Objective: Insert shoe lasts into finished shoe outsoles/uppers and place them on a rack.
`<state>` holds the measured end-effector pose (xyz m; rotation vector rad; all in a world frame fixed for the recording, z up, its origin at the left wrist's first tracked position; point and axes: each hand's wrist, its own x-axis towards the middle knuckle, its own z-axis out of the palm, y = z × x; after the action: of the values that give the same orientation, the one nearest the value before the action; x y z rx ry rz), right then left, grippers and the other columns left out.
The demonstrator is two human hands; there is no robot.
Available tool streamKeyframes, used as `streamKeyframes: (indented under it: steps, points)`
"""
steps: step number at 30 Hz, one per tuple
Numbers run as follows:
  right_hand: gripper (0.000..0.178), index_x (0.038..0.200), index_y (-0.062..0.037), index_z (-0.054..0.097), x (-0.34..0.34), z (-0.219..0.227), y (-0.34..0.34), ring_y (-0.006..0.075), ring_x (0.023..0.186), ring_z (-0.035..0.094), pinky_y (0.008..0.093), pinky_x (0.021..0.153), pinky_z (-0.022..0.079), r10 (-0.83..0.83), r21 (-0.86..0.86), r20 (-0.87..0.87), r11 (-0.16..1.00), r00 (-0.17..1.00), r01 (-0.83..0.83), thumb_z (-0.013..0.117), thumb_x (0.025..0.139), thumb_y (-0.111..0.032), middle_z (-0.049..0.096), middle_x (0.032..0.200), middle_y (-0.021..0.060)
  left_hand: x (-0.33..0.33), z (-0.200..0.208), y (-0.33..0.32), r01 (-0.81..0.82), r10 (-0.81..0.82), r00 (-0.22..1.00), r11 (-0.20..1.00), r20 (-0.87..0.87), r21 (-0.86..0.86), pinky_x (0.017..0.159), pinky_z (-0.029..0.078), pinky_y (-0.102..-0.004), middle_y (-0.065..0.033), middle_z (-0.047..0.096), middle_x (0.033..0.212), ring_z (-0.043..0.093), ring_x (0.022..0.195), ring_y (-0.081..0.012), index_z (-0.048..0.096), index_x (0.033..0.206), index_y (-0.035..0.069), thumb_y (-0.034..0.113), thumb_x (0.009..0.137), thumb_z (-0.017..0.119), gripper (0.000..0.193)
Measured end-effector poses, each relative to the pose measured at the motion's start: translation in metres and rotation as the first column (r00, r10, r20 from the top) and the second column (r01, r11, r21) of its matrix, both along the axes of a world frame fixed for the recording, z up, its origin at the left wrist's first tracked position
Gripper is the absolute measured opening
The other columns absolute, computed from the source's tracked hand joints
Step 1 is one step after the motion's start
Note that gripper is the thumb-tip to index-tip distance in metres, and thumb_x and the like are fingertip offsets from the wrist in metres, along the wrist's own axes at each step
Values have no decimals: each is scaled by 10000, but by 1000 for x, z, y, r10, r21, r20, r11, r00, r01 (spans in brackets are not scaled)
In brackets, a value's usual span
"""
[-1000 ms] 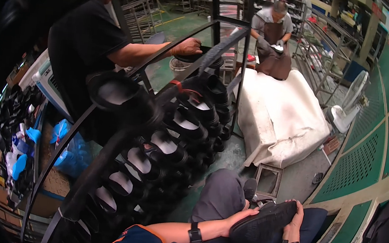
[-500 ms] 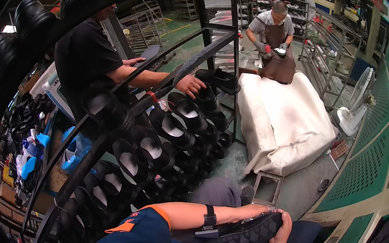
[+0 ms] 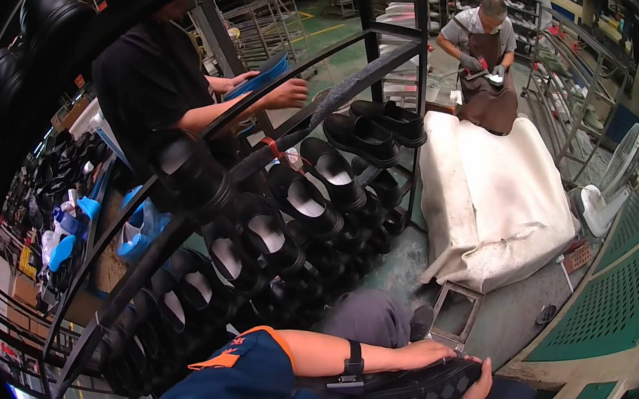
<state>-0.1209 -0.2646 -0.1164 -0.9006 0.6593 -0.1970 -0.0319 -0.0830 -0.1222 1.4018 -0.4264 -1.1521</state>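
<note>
1. a black shoe (image 3: 412, 391) with a hexagon-patterned sole is held low in the frame, across the lap of the person wearing the camera.
2. the left hand (image 3: 428, 354) is laid flat along the upper edge of the shoe, fingers stretched out together and pressed on it; a black band is worn at that wrist.
3. the right hand (image 3: 473, 392) is wrapped around the toe end of the shoe, fingers curled on its far side, a dark watch at the wrist.
4. a tall black metal rack (image 3: 292, 165) is seen just to the left, its tilted rows filled with black shoes, openings upward.
5. beyond the rack, a person in a black shirt (image 3: 143, 85) is shown reaching toward its top shelf, a blue object held in the hands.
6. a counter (image 3: 509, 197) draped in white padding is set to the right of the rack; at its far end a second worker in a brown apron (image 3: 489, 61) is bent over a small item.
7. a white fan (image 3: 613, 186) is stood by the green mesh floor.
</note>
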Motion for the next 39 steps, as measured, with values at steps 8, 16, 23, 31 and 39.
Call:
streamKeyframes:
  steps: [8, 16, 23, 31, 39]
  points:
    - [541, 1022, 30, 662, -8, -4, -2, 265, 840, 676, 347, 789, 544, 168, 151, -230, 979, 959, -135, 479, 915, -468, 702, 930, 155, -25, 0, 8, -17, 3, 996, 988, 94, 152, 1127, -180, -518, -72, 98, 1637, 5, 1511, -233, 226, 1550, 135, 409, 1022, 322, 603]
    - [530, 1045, 43, 655, -9, 4, 8, 275, 842, 673, 355, 802, 540, 143, 101, -90, 986, 986, -133, 479, 916, -440, 696, 934, 162, -12, 7, 6, -37, 32, 994, 998, 102, 42, 1161, -36, -509, -106, 266, 1589, 200, 1477, -234, 279, 1534, 106, 527, 994, 351, 688]
    - [345, 1108, 50, 667, 23, 40, 23, 165, 954, 626, 273, 880, 463, 352, -359, 20, 876, 936, -321, 485, 990, -218, 686, 1028, 108, -11, 29, 9, -92, 96, 970, 995, -223, 31, 1122, 276, -291, -74, 462, 1464, 415, 1349, -190, 384, 1480, 80, 623, 992, 287, 736]
    - [270, 1023, 61, 685, 22, 51, 31, 172, 887, 651, 266, 842, 495, 445, -238, 10, 871, 895, -430, 516, 915, -120, 699, 974, 114, 1, 24, 5, -311, 279, 828, 950, -486, 15, 1131, 258, -283, -81, 392, 1512, 366, 1382, -196, 345, 1500, 90, 593, 1002, 323, 708]
    - [285, 997, 73, 680, 15, 40, 31, 178, 873, 652, 261, 828, 489, 391, -170, 104, 913, 914, -371, 489, 870, -97, 700, 954, 128, -5, 26, -7, -242, 230, 951, 970, -208, -31, 1154, 226, -304, -87, 259, 1577, 289, 1420, -193, 232, 1547, 117, 524, 1024, 342, 672]
